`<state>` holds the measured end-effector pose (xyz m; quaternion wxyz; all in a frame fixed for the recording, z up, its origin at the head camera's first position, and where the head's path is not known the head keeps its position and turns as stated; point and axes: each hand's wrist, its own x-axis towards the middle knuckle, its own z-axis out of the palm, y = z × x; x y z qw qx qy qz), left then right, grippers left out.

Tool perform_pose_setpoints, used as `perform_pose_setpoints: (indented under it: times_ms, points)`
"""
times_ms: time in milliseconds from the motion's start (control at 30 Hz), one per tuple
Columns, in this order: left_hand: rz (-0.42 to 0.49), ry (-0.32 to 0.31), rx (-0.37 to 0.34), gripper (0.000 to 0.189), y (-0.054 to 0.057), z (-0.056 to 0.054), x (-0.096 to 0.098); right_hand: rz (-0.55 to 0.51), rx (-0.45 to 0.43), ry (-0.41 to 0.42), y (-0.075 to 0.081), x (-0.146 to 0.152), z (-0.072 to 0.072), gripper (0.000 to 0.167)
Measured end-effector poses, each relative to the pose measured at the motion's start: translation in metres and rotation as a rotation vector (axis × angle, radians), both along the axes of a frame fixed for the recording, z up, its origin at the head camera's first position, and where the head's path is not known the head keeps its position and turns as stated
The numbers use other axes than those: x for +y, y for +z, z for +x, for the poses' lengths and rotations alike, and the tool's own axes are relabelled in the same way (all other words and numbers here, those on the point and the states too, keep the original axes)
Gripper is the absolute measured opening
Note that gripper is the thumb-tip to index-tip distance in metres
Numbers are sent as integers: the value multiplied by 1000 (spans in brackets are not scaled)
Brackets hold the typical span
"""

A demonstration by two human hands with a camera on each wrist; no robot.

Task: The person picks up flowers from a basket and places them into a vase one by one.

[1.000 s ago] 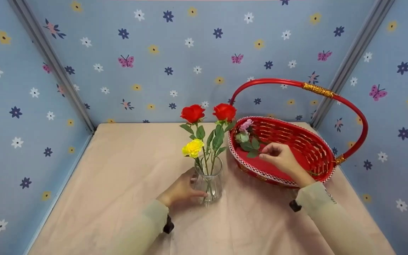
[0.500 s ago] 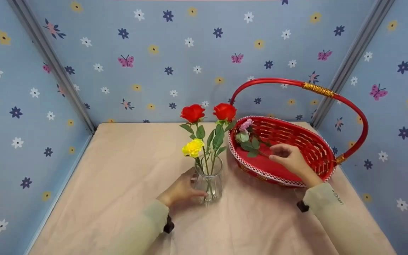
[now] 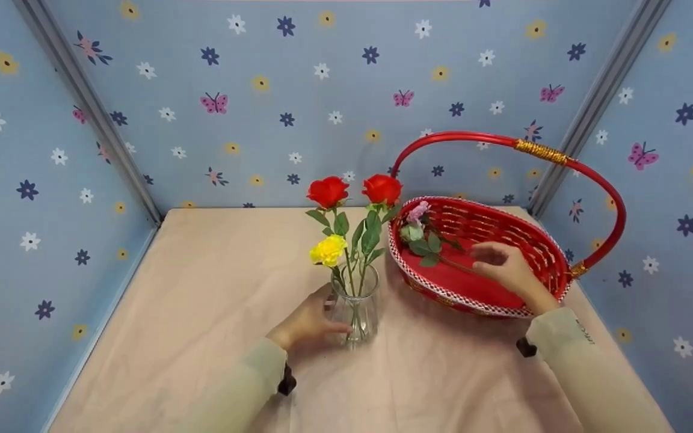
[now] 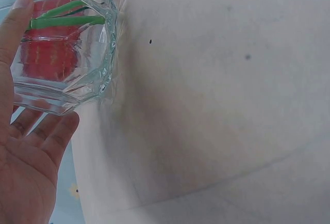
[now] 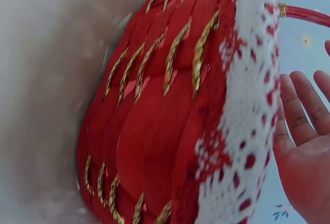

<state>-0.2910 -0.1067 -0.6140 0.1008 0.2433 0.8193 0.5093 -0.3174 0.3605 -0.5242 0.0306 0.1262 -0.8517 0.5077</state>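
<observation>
My left hand grips the clear glass vase, thumb on the near side and fingers behind it. Two red roses and a yellow flower stand in the vase; green stems show through its glass in the left wrist view. Over the red wicker basket is my right hand, fingers loosely bent, beside the stem of a flower lying there. Pink and pale green blooms with dark leaves lie at the basket's left end. In the right wrist view the basket wall partly hides my right hand.
The basket's tall red handle arches over it. White lace trim runs along the rim. A pale cloth covers the table, with blue flower-patterned panels on the sides and back.
My right hand has moved rightward over the basket, away from the leaves and along the stem, uncovering more of it. The left hand and the vase have stayed in place.
</observation>
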Motion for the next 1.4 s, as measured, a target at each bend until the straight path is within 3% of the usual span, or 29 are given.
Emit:
perform_pose_setpoints:
  times_ms: [767, 967, 1400]
  points:
    - [3, -13, 6, 107, 0, 1, 0, 146, -200, -34, -18, 49, -8, 60]
    - [1, -10, 16, 106, 0, 2, 1, 213, -213, -40, -21, 53, -9, 63]
    - [-5, 0, -6, 105, 0, 0, -1, 235, -249, -30, -26, 53, -13, 68]
